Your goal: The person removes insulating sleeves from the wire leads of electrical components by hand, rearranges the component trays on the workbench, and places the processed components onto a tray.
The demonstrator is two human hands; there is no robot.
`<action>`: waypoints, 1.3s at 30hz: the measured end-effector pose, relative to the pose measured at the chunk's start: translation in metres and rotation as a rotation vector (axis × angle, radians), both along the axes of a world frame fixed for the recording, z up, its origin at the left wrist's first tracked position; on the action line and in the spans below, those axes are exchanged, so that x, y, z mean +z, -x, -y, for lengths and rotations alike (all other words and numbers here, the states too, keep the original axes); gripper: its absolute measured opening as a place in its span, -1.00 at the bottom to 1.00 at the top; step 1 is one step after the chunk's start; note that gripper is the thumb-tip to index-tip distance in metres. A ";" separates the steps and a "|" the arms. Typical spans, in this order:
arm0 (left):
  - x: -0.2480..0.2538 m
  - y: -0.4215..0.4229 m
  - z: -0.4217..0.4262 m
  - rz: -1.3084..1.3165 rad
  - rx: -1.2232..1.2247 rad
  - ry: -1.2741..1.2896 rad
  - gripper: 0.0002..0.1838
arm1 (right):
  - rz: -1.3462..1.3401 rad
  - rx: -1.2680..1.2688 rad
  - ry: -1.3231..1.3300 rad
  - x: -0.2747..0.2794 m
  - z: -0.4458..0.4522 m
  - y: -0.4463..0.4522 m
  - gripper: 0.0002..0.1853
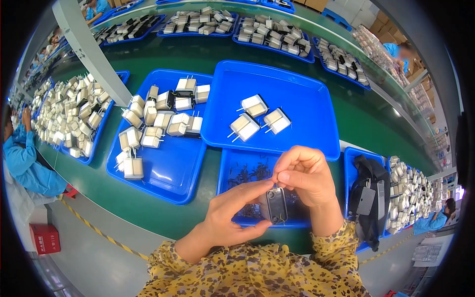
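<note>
My left hand [222, 215] is closed around a power adapter casing [276, 205], its dark open face toward me and small round holes showing at its ends. Just above it, my right hand [309, 175] pinches thumb and forefinger at the casing's top edge. A thin wire-like piece shows below those fingertips; its exact kind is too small to tell. Beyond my hands, a blue tray [309, 106] carries three white adapters [254, 105] with pins. Partly under it and my hands sits another blue tray [223, 173] holding small dark pieces [257, 171].
Left of centre, a blue tray [173, 190] holds several adapters. Heaped trays line the far side of the green bench [195, 54]. A grey post [91, 49] rises at the left. Black bag-like material [366, 198] lies at right. Other people in blue work nearby.
</note>
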State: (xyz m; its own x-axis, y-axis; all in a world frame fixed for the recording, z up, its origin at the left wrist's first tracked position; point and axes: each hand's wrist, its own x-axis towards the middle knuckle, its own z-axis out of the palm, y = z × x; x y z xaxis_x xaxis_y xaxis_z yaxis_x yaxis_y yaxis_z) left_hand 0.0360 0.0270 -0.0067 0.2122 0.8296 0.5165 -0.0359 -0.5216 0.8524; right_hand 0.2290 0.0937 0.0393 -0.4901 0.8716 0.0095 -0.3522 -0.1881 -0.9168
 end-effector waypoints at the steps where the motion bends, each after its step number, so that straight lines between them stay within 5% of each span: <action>1: -0.001 0.000 0.000 0.000 0.003 0.007 -0.28 | 0.017 -0.001 -0.023 0.000 0.000 0.000 -0.89; 14: 0.005 0.001 -0.002 -0.040 0.041 -0.050 -0.30 | 0.065 0.124 -0.086 0.006 -0.001 -0.005 -0.90; 22: 0.003 -0.001 -0.006 -0.155 0.150 -0.171 -0.30 | 0.316 0.113 -0.366 0.013 0.001 -0.002 -0.84; 29: 0.004 0.001 -0.006 -0.148 0.168 -0.143 -0.32 | 0.348 0.047 -0.303 0.018 0.003 0.000 -0.82; 34: 0.004 0.002 -0.007 -0.173 0.159 -0.151 -0.31 | 0.584 -0.082 -0.764 0.019 0.004 -0.001 -0.90; 39: 0.005 0.002 -0.006 -0.176 0.145 -0.151 -0.31 | 0.639 -0.109 -0.940 0.025 0.006 -0.001 -0.87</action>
